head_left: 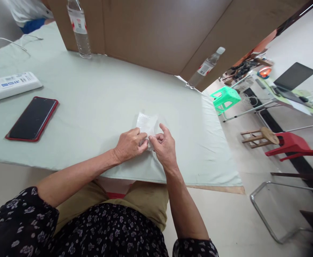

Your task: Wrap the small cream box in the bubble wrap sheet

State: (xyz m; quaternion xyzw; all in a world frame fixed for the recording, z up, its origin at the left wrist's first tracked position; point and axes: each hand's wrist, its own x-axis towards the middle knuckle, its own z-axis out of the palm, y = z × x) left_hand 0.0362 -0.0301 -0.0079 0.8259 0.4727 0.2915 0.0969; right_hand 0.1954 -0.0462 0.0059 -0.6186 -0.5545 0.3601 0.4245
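Stretching across the view, a table under a pale green cloth [97, 96] carries everything near the hands. Along its far side stands a tall brown cardboard panel [156, 32]. Past the right end, on the floor, is a bright green plastic stool [227, 96]. Close against the cardboard are a clear plastic bottle with a red-and-white label [80, 34] at left and a second clear bottle with a white cap [206, 67] at right. A long white plastic device with blue lettering [14, 85] lies at the far left. The left hand [131, 144] and right hand [165, 148] meet near the table's front edge. Beside the device rests a black-screened phone in a red case [33, 119]. Smallest, a crinkled translucent white plastic packet [146, 123] sits between the hands; the left thumb and curled fingers pinch its near edge, and the right thumb presses it against a bent finger, index raised.
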